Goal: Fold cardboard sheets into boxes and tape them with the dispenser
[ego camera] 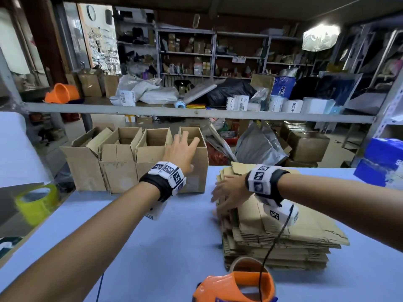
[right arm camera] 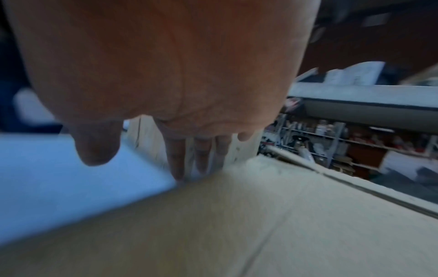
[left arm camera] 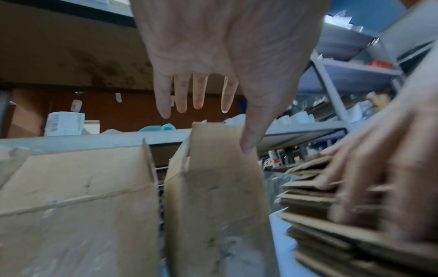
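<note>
Several taped open boxes stand in a row at the table's far edge. My left hand (ego camera: 187,141) reaches over the rightmost box (ego camera: 197,173) with straight, spread fingers; in the left wrist view the left hand (left arm camera: 234,129) has its thumb tip touching that box's (left arm camera: 213,206) raised flap. A stack of flat cardboard sheets (ego camera: 283,236) lies to the right. My right hand (ego camera: 220,192), blurred, has straight fingers at the stack's left edge; the right wrist view shows the right hand (right arm camera: 137,168) with fingertips at the top sheet's (right arm camera: 237,224) edge. An orange tape dispenser (ego camera: 235,286) sits near me.
The blue table (ego camera: 163,236) lies between my arms. A yellow-green tape roll (ego camera: 37,201) sits off its left side. A grey shelf rail (ego camera: 196,112) crosses above the boxes. Blue packages (ego camera: 383,158) stand at the right edge. Cluttered shelves and bags fill the room behind.
</note>
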A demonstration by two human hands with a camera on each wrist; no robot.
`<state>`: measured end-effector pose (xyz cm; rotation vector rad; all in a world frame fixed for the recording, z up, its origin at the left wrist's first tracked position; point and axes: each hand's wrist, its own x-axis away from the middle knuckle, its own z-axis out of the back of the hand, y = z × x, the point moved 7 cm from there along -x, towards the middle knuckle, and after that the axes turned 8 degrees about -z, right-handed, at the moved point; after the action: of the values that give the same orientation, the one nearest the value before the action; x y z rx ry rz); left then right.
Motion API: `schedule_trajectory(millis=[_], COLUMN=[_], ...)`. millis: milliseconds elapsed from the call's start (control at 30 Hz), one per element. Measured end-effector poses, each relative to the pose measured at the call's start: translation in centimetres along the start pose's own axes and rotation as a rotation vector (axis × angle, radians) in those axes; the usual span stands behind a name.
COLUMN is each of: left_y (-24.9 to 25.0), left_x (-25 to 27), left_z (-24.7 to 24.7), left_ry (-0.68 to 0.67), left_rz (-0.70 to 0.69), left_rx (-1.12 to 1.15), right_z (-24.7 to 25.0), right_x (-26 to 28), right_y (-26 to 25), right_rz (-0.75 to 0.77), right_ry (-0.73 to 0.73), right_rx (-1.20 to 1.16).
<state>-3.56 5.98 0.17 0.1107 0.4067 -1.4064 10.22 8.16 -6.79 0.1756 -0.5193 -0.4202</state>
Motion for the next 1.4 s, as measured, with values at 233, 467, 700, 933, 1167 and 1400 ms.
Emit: schedule_trajectory(millis=[233,467,700,933,1167,1400], left_y=[6.4,12.7,17.1,16.3,17.5,18.6], left_x=[3.2,8.0,8.3,9.0,9.3,8.4], left_z=[-3.0,-6.3,-3.4,-4.4,-6.0,-1.8], left_ry=[-0.292,-0.707,-0.657,-0.612,-0.692,-0.613], left_rz=[0.174,0.412,0.25,0.328,0.331,-0.095], left_rx=[0.825,1.234,1.182,1.181,1.26,0.715], right_z=[0.5,-13.8,-18.4,-17.5,-18.4,-20.4], right_x=[9.0,17.5,15.1,14.7,16.8,18.2], right_y=[10.8,18.2,14.1,12.8,14.7,15.9], right_rz=[-0.306,-1.009,-0.906,-0.853,-0.885,-0.926], right_ry=[0.215,0.216,0.085,0.105,0.162,0.178], right_rx=[-0.764,-1.188,-1.656,-1.736,-1.686,-1.613])
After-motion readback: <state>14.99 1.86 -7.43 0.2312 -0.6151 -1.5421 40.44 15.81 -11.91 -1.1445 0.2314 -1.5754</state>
